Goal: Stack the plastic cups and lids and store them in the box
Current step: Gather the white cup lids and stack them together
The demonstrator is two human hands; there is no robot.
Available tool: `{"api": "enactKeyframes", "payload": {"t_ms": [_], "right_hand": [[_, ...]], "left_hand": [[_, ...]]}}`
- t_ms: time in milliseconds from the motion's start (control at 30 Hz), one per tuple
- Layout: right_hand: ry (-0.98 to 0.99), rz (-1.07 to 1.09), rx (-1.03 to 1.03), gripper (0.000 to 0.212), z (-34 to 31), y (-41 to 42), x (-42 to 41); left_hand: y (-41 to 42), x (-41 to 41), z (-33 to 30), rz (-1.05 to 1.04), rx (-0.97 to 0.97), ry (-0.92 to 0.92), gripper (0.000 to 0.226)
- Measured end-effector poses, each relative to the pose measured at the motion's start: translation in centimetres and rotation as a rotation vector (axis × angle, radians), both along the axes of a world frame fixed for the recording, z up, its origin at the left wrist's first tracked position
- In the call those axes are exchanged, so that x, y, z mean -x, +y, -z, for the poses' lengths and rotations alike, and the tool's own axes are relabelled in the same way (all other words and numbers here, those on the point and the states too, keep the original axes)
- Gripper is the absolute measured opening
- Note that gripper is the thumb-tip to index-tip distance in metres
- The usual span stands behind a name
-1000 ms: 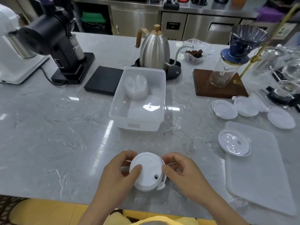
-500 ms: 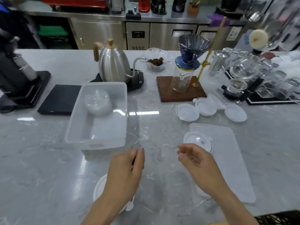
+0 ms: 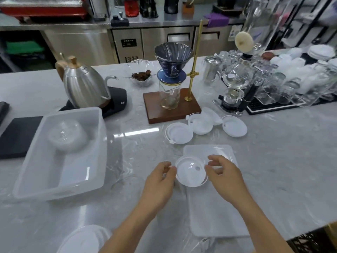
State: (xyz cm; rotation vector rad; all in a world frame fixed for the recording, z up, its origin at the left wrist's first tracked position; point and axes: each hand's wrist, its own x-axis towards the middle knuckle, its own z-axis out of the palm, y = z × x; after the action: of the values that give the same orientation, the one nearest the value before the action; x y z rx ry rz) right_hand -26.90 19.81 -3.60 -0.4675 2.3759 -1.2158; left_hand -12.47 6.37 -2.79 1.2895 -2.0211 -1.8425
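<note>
Hands pinch a white cup lid (image 3: 191, 172) over the near corner of the flat box lid (image 3: 217, 212).
Left hand (image 3: 160, 181) grips its left rim, right hand (image 3: 223, 173) its right rim, fingertips closed on it. 3 more white lids (image 3: 206, 127) lie beyond; the clear storage box (image 3: 60, 181) at left holds stacked cups (image 3: 66, 136).

- A shiny metal kettle (image 3: 83, 86) with a wooden knob sits on a black base (image 3: 116, 103).
- A blue coffee dripper (image 3: 172, 60) rests on a glass jar (image 3: 169, 95), on a brown wooden board (image 3: 182, 110) with a gold pole (image 3: 195, 61).
- A small glass bowl (image 3: 140, 73) holds something brown.
- A flat black pad (image 3: 17, 136) lies at the left.
- Many clear glasses (image 3: 284, 83) stand at the right.
</note>
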Motion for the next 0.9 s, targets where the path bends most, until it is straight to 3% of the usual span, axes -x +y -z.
{"api": "enactKeyframes", "payload": {"t_ms": [133, 267, 400, 533, 667, 833, 900], "right_hand": [[-0.070, -0.015, 0.008, 0.028, 0.3, -0.3, 0.8], [-0.074, -0.059, 0.030, 0.027, 0.4, -0.6, 0.9], [-0.154, -0.062, 0.157, 0.031, -0.4, -1.1, 0.9], [-0.165, -0.154, 0.237, 0.032, -2.5, -2.2, 0.3], [-0.130, -0.270, 0.192, 0.035, -3.9, -4.0, -0.8], [-0.135, -0.337, 0.223, 0.021, -4.4, -6.6, -0.5], [0.000, -0.276, 0.190, 0.019, -4.0, -8.0, 0.7]], "left_hand": [[0.3, 1.2, 0.0, -0.069, -0.086, -0.003, 0.029], [0.7, 1.9, -0.1, -0.156, -0.179, 0.068, 0.020], [0.4, 1.9, -0.8, -0.278, -0.236, 0.175, 0.020], [-0.4, 1.4, -2.0, -0.339, -0.575, 0.358, 0.037], [-1.0, 0.5, -3.0, -0.221, -0.937, 0.434, 0.064], [-2.0, -1.3, -3.6, -0.319, -1.110, 0.543, 0.057], [-2.7, -2.2, -3.6, -0.369, -1.160, 0.591, 0.062]]}}
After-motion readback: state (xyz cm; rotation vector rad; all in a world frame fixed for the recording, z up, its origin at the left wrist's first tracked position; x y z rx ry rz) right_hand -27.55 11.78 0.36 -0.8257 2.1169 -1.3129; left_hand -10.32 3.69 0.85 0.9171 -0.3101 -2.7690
